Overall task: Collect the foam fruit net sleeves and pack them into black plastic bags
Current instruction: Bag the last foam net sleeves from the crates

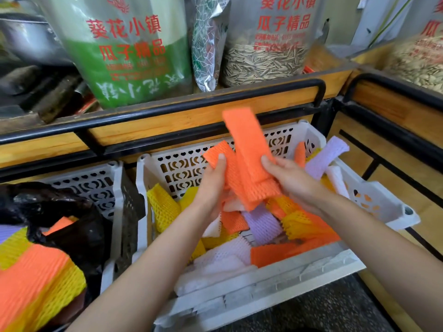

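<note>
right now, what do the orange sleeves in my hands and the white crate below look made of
The orange sleeves, gripped by the left hand and right hand: soft foam netting by the look, matte, with ribbed mesh texture. The white crate: probably rigid moulded plastic, slightly glossy, with heart-shaped cut-outs in its walls.

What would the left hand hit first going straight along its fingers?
Left hand: likely the white crate's perforated back wall, its gripped orange sleeves arriving first; depth unclear.
</note>
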Demonstrator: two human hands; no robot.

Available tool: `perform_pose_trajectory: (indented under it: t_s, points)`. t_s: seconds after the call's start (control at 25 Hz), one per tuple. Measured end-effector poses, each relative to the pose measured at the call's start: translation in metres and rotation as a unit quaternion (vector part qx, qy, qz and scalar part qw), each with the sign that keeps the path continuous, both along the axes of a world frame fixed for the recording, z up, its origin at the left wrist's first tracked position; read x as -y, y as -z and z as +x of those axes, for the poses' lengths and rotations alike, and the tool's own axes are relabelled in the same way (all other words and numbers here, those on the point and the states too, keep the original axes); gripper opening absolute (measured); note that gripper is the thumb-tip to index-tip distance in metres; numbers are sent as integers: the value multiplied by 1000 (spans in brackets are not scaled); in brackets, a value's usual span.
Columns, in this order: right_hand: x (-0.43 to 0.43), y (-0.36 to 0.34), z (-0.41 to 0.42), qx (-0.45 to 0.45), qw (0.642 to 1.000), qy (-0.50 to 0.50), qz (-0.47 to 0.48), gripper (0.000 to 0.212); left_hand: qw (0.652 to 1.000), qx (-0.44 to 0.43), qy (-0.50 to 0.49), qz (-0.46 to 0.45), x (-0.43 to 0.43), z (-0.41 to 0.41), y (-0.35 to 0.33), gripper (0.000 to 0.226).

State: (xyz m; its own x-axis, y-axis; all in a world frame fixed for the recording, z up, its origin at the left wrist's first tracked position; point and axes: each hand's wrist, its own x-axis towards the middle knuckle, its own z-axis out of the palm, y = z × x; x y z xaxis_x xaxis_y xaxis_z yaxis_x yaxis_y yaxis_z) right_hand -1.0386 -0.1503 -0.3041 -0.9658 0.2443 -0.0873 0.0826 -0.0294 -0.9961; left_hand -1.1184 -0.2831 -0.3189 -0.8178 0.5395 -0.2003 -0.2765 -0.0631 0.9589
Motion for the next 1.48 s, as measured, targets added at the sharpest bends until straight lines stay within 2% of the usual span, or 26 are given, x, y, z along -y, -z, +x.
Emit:
perform_pose_trajectory:
  t_s: [0.08,0.16,0.2,0.28,0.32,0.4,0.48,0.56,0.64,0.72,0.8,0.88,0.96,1.08,1.16,1.2,1.36,1.48]
  points:
    - [3,7,6,46,993,1,112,23,996,48,52,57,4,14,-4,49]
    - [2,16,11,50,970,11,236,20,996,-4,86,31,5,23,-3,35]
    - [1,20,14,38,963,1,266,20,996,-33,77,1,4,26,-2,23]
    - [-4,22,26,17,954,-3,299,30,998,-43,27,-38,3,30,1,25]
    - [-10,22,34,17,943,36,330,40,999,-35,11,-39,3,30,3,26]
    - [-35,26,51,35,881,170,440,60,999,-35,-1,-29,4,30,4,33]
    - [-66,32,65,117,818,238,510,79,999,-36,-1,-25,5,30,5,37]
    - [-85,42,71,215,809,233,494,96,998,-42,1,-39,4,31,7,39]
    - [-92,47,68,256,828,199,458,106,998,-40,6,-48,5,34,10,41]
    - [-91,48,63,294,855,116,411,118,998,-38,11,-49,6,36,12,41]
    - [-87,49,57,327,855,37,401,123,998,-38,15,-55,9,36,12,45]
    - [-85,56,50,332,845,10,419,123,997,-42,17,-62,11,36,12,51]
    - [-87,59,46,342,830,39,438,115,997,-48,15,-65,14,37,12,51]
    - [-93,48,49,301,812,61,496,74,995,-59,5,-74,20,36,9,52]
    - [-91,33,53,234,833,80,495,44,993,-78,-10,-85,25,34,4,57]
    - [-85,23,55,201,847,86,484,36,992,-92,-20,-84,27,33,1,59]
    - [-44,-15,49,78,880,103,457,35,984,-152,-69,-69,41,35,-23,58]
    - [-6,-37,34,0,902,103,419,30,970,-201,-122,-58,63,34,-47,45]
